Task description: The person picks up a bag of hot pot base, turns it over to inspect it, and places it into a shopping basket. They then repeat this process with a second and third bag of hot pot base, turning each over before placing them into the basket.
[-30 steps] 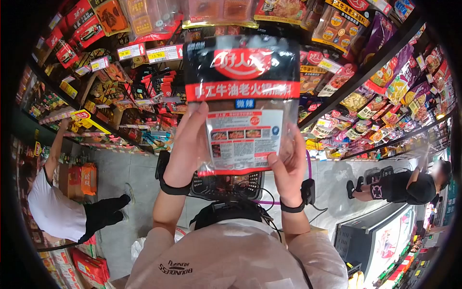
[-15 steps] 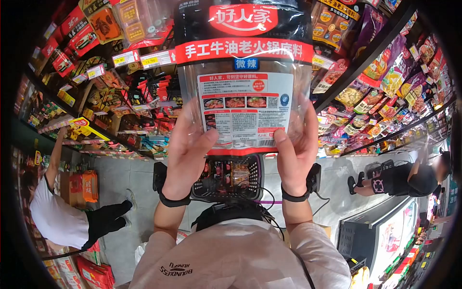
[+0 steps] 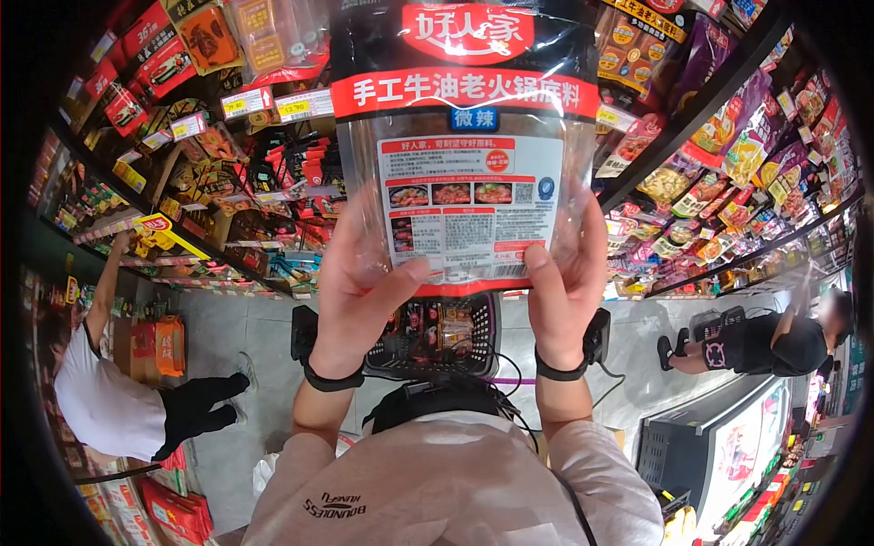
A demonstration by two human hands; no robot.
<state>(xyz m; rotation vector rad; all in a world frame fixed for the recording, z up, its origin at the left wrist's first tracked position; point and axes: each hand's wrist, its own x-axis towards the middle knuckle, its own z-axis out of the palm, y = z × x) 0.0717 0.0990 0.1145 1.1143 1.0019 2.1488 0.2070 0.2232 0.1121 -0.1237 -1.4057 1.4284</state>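
A large packet of hotpot base (image 3: 469, 214), clear with black and red bands and a white printed label, is held up in front of me. My left hand (image 3: 357, 296) grips its lower left side, with the thumb over the bottom edge. On the opposite side, my right hand (image 3: 566, 296) is closed round the lower right edge, its thumb pressing beside the barcode. The fingers of both hands are partly hidden behind the packet. Below it is a black shopping basket (image 3: 493, 341) containing several packaged items, partly covered by the packet.
Shelves of packets with price tags (image 3: 305, 105) rise on the left; more bagged goods (image 3: 737, 136) fill the right shelves. A person in a white shirt (image 3: 109, 400) reaches to the left shelf. Another person in black (image 3: 792, 341) stands right, near a freezer cabinet (image 3: 710, 446).
The packet has shifted slightly right and tilted a little. My left thumb has moved slightly right and down along its lower edge. Both hands keep their hold.
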